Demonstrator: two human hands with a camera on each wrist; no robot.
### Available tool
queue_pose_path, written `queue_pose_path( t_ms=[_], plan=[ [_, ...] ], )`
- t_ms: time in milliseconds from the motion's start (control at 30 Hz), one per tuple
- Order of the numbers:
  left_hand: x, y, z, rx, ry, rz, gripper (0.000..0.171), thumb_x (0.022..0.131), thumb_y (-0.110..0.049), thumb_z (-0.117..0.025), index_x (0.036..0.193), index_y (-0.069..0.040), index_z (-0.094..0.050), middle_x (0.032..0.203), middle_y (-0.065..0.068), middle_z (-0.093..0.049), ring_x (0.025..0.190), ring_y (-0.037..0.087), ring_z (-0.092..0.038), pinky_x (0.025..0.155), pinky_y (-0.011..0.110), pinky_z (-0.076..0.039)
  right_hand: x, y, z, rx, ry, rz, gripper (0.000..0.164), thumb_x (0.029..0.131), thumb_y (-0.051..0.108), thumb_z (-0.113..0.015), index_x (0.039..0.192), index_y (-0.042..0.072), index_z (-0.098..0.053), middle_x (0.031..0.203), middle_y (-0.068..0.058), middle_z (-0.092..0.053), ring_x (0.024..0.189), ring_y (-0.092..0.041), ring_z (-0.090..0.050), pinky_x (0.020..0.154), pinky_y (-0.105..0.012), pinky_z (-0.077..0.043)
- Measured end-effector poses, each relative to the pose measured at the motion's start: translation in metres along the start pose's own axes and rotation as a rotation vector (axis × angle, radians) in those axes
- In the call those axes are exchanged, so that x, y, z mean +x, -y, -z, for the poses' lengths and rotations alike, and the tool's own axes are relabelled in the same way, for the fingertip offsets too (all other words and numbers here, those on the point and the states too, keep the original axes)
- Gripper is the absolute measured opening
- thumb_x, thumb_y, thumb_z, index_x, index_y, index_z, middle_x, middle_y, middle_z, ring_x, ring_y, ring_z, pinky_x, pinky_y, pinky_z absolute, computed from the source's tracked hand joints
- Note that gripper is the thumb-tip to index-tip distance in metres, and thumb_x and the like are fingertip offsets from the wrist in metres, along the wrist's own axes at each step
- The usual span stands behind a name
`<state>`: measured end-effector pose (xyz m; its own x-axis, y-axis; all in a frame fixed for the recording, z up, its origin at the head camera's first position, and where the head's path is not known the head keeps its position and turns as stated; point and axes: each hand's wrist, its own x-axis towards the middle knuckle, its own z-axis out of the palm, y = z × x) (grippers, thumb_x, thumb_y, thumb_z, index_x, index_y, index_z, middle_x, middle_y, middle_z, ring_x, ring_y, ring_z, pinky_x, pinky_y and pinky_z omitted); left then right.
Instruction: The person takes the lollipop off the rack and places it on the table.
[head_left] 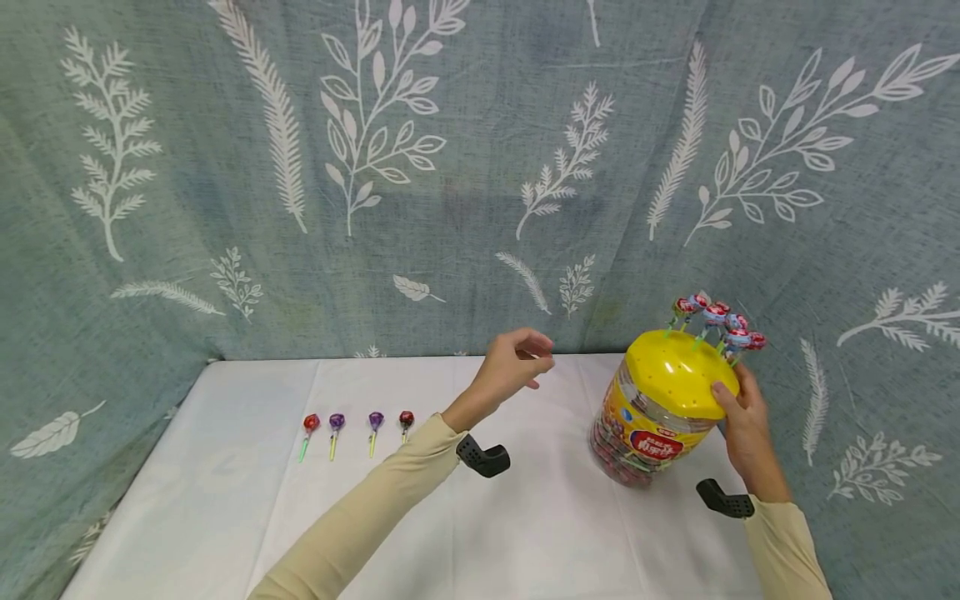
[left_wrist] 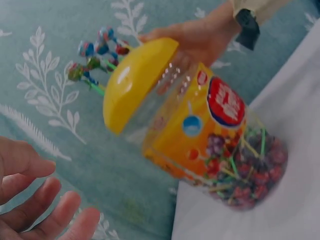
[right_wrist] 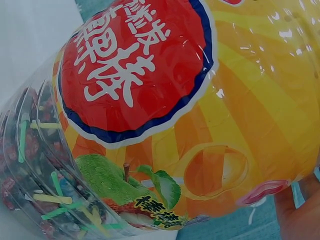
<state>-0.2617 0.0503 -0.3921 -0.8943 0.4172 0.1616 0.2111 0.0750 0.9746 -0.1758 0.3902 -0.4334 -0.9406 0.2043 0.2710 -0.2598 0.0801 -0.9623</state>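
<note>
A clear plastic jar [head_left: 656, 446] with a yellow lid [head_left: 675, 371] leans to the right in the head view. My right hand [head_left: 750, 425] grips it at the lid's right edge, thumb on top and fingers behind. Several wrapped lollipops [head_left: 716, 315] stand in holes along the lid's far side. More lollipops [left_wrist: 250, 175] fill the bottom of the jar, below its printed label [right_wrist: 140, 75]. To the left of the jar, my left hand [head_left: 513, 362] hovers over the table, fingers loosely bent and nothing between them.
On the left of the white-covered table [head_left: 540, 525] lies a row of lollipops: a red one [head_left: 311, 422], a purple one [head_left: 337, 422], another purple one [head_left: 376, 421] and a dark red one [head_left: 406, 418] beside my left forearm. A grey-green leaf-patterned curtain [head_left: 465, 208] hangs behind.
</note>
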Motion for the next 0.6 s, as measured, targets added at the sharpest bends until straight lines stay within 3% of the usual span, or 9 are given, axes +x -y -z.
queue_pose_path(
  t_ms=[200, 600],
  plan=[
    [0.005, -0.018, -0.017, -0.027, 0.039, -0.029, 0.019, 0.087, -0.01, -0.068, 0.106, -0.01, -0.064, 0.099, 0.005, -0.064, 0.084, 0.02, -0.063, 0.066, 0.038, -0.057, 0.001, 0.001, 0.0, 0.005, -0.003, 0.004, 0.054, 0.1, 0.016, -0.044, 0.148, 0.012, -0.02, 0.131, 0.004, -0.039, 0.108, -0.008, -0.048, 0.088, -0.011, -0.04],
    [0.018, -0.046, -0.055, -0.055, 0.083, -0.124, 0.018, 0.087, -0.01, -0.068, 0.104, -0.012, -0.064, 0.094, 0.001, -0.065, 0.078, 0.013, -0.062, 0.063, 0.034, -0.057, 0.002, -0.003, 0.002, -0.008, -0.013, -0.008, 0.056, 0.099, 0.016, -0.046, 0.149, 0.012, -0.019, 0.132, 0.004, -0.039, 0.109, -0.008, -0.047, 0.089, -0.01, -0.04]
  ],
)
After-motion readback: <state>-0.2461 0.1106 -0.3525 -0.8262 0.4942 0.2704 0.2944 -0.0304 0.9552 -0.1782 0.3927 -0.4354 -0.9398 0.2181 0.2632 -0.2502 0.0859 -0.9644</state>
